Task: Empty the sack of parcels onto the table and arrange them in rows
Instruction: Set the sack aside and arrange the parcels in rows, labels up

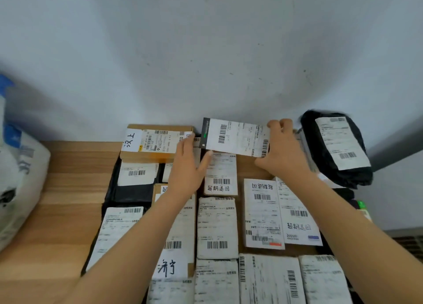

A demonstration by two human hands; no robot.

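The pale wooden desk (68, 189) carries white-labelled parcels (217, 226) lying flat in close rows across its middle and right. A brown cardboard box (158, 143) sits at the far edge and a black bagged parcel (332, 148) at the far right. A white sack (20, 178) is at the left edge.

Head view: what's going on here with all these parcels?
A person is laying parcels out on a wooden table against a wall. The right hand grips the right end of a flat labelled parcel at the back of the table, while the left hand steadies its left end with straight fingers. Other parcels already lie in rough rows, with a box back left and a black bag back right. The white sack sits at the left.
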